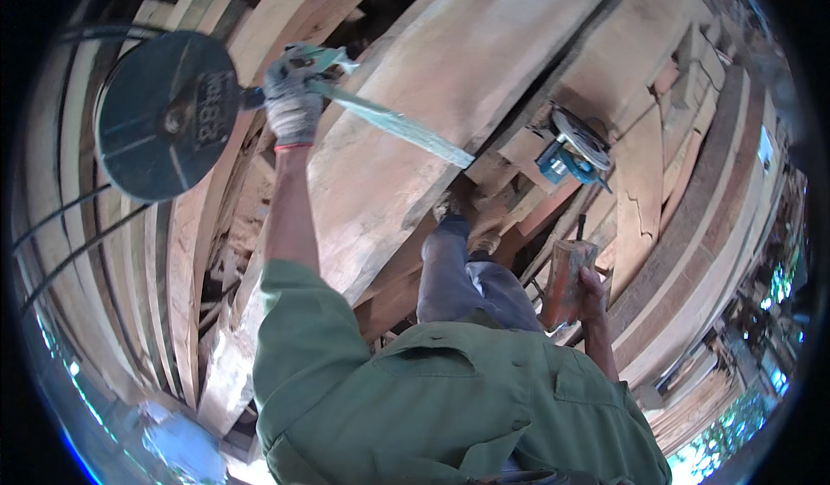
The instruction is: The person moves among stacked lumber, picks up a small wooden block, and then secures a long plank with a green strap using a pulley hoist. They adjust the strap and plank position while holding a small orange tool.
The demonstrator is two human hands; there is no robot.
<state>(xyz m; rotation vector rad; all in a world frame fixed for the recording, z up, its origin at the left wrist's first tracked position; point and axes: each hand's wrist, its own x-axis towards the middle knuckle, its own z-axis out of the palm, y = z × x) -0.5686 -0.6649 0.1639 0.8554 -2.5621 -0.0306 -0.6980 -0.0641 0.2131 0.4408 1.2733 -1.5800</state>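
My left hand (292, 96), in a grey work glove, is raised and gripped around the upper end of a long green bar (393, 124). The bar slants down to the right, and its tip meets the edge of a broad pale plank (415, 70). A dark round disc (169, 113) sits just left of this hand; whether it is joined to the bar I cannot tell. My bare right hand (595, 293) hangs low at the right and holds a reddish wooden block (566, 279) with a thin dark stick above it.
A blue circular saw (571, 152) lies on the planks to the right of the bar's tip. My leg in grey trousers (458, 282) and my foot (484, 226) stand on stacked boards. Long planks run all around, with dark cables (60, 217) at the left.
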